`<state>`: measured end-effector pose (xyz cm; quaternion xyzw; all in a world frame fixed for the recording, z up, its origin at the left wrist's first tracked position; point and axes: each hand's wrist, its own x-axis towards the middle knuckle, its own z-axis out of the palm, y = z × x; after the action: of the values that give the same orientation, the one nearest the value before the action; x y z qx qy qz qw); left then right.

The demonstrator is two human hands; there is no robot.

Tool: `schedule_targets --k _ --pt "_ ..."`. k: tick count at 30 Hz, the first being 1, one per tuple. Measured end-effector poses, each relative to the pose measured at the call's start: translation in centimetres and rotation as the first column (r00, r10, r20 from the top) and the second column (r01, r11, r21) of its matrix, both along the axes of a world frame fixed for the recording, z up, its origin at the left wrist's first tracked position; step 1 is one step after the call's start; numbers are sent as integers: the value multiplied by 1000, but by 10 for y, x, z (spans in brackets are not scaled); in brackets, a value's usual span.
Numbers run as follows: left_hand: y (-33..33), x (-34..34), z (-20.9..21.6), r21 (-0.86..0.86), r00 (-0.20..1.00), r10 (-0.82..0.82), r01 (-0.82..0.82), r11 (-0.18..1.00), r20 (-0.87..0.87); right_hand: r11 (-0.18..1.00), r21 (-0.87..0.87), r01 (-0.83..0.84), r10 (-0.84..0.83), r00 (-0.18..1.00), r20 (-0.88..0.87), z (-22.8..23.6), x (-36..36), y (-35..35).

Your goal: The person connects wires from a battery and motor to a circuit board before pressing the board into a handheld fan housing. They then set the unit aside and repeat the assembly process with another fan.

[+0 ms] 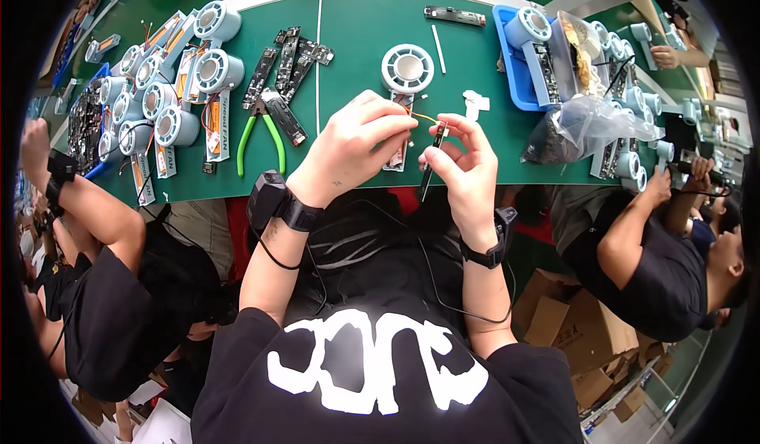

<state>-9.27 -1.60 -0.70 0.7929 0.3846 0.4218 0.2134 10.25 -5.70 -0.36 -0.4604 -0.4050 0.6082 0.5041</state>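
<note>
While pinched in the right hand (467,167), circuit strip (434,155) beside left hand (352,147) gripping orange wire (421,116).

pliers (260,137) left of fan (407,69)

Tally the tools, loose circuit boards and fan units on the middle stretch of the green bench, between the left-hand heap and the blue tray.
Green-handled pliers: 1
Fan unit in front of the hands: 1
Loose black circuit boards: about 6, overlapping
Total: about 8
</note>
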Motion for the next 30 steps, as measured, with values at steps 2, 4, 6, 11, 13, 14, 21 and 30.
schedule_targets --k 2,4,6,11,13,14,21,30 --pt "4 1 2 45 999 -28 27 999 36 1000 -4 2 -2 1000 2 -5 6 4" --pt "8 -2 -3 49 999 -52 51 997 6 1000 -5 -6 6 1000 5 -10 11 6" --pt "11 -2 -7 62 996 -78 81 995 -50 1000 -23 -12 12 1000 -2 -14 15 8" --pt "16 6 -12 42 988 -134 137 990 -70 998 -49 -33 31 999 -42 -22 19 15" --pt "19 13 -15 38 989 -122 126 991 -80 998 -52 -36 33 998 -61 -25 22 17" --pt "20 16 -17 36 990 -115 119 992 -84 998 -55 -40 37 998 -49 -27 27 17" --pt "30 26 -18 74 976 -148 161 984 -161 997 -73 -34 31 998 -51 -31 38 22" --pt "30 36 -13 -22 940 -172 173 985 -294 990 -94 -109 95 985 -147 -45 47 32"
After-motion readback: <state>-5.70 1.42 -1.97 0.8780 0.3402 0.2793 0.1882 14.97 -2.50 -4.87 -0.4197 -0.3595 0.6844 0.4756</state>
